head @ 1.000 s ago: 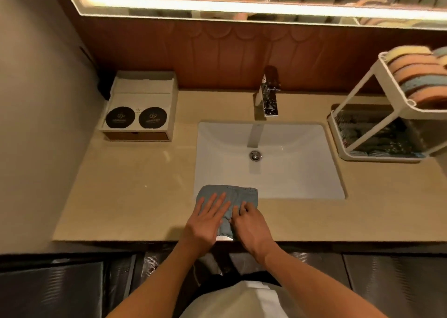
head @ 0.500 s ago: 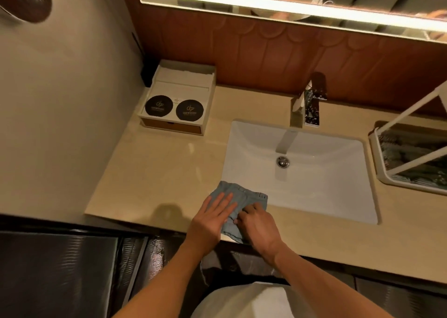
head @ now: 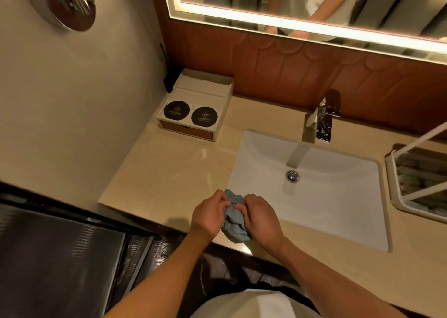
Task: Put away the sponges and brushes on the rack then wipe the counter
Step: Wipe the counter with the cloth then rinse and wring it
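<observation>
Both hands grip one item: left hand [head: 208, 217] and right hand [head: 260, 221], fingers curled, bunch a small blue-grey fabric cloth [head: 235, 230] between them at the counter's front edge, just before the sink's near-left corner.

1. Beige polished stone counter [head: 169, 172]. No sponge or brush shows on the visible stretch, so putting away is judged done. Wiping is judged pending, as the cloth is wadded, not spread.
2. White rectangular ceramic sink [head: 338, 211]. Contents: chrome drain plug [head: 292, 176].
3. White wire-frame rack [head: 393, 183], right edge, cropped. The lower tray holds dark items too blurred to identify; the upper tier is out of view.
4. White square box with brown drawer front [head: 200, 92], back-left corner. On top: two black round discs [head: 176, 110].
</observation>
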